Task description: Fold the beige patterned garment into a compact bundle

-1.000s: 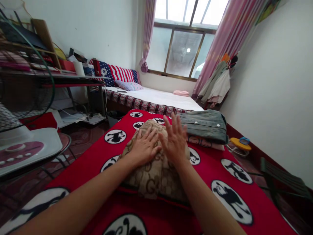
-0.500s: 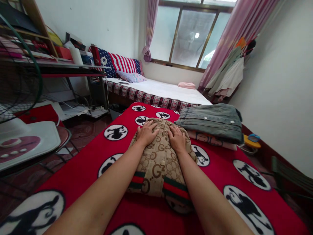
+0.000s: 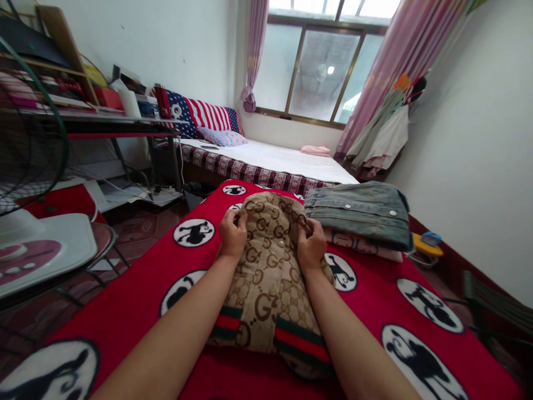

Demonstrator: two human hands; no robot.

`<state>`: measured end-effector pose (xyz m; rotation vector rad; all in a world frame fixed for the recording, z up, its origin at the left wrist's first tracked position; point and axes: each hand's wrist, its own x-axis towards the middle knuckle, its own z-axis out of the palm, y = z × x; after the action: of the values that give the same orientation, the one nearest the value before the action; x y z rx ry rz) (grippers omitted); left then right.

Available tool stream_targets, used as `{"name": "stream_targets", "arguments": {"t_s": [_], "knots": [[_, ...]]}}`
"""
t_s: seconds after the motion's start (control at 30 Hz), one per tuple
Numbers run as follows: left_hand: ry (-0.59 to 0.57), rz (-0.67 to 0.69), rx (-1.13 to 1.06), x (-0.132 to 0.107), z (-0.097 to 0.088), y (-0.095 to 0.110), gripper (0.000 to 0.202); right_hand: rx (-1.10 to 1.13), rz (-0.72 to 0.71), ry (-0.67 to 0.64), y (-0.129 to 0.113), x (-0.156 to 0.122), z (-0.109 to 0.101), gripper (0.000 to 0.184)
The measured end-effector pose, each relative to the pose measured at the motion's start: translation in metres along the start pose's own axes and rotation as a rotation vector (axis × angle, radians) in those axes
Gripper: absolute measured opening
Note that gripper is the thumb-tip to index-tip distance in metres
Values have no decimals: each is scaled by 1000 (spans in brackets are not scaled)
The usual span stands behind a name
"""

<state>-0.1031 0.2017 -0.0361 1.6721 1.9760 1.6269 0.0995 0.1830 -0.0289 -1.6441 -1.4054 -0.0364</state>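
Note:
A folded beige garment (image 3: 268, 272) with a brown letter pattern and a red and green hem lies on a red blanket (image 3: 375, 311) with black and white round prints. My left hand (image 3: 233, 233) grips the garment's far left side, fingers curled into the cloth. My right hand (image 3: 311, 245) grips its far right side the same way. The far end of the garment is raised off the blanket between both hands.
A folded grey denim piece (image 3: 362, 211) lies on other folded clothes to the right. Beyond is a bed (image 3: 275, 161) with a white sheet, a window, pink curtains and hanging clothes (image 3: 383, 139). At left stand a fan (image 3: 29, 166) and a cluttered desk (image 3: 104, 119).
One second ago my hands lay flat and open on the garment. They slid to its far end, closed on the cloth and lifted that end up.

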Motion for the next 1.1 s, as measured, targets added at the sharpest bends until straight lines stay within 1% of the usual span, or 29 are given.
{"name": "stream_targets", "arguments": {"t_s": [0.03,0.07,0.1,0.13,0.2,0.23,0.27,0.3,0.33,0.4,0.43,0.5,0.57,0.67,0.77,0.87,0.97,1.1], "knots": [[52,0,-27,0,-3,-1,23,64,-64,66,-1,1,-1,35],[92,-6,-43,0,-5,-2,25,99,-100,101,-2,2,-1,37],[99,-22,-35,0,-7,-4,25,97,-103,82,-2,4,1,37],[67,-49,-3,2,-6,-6,24,55,-76,7,-1,7,5,36],[-66,-120,107,6,-2,-12,20,-114,6,-211,2,14,16,32],[-127,-155,160,8,2,-15,19,-214,38,-288,4,17,23,30],[-161,-182,197,10,5,-18,19,-305,59,-321,5,19,28,29],[-165,-200,215,11,9,-20,21,-374,72,-306,6,21,33,31],[-154,-211,224,13,11,-21,25,-416,84,-260,6,21,37,34],[-140,-227,237,13,14,-23,32,-436,128,-180,5,21,38,43],[-141,-233,237,13,14,-23,35,-429,160,-166,5,20,37,46],[-157,-241,230,11,12,-22,38,-409,219,-174,3,17,33,52],[-177,-247,218,9,9,-21,40,-390,266,-217,1,16,28,56],[-195,-230,188,8,5,-20,42,-369,299,-281,0,15,20,59],[-191,-196,157,7,2,-21,44,-365,280,-337,3,14,12,63],[-179,-158,134,6,3,-22,43,-359,219,-373,8,11,5,66],[-184,-131,120,6,5,-23,41,-352,173,-360,13,8,3,61],[-197,-116,120,6,6,-25,39,-321,164,-331,16,6,4,57]]}}
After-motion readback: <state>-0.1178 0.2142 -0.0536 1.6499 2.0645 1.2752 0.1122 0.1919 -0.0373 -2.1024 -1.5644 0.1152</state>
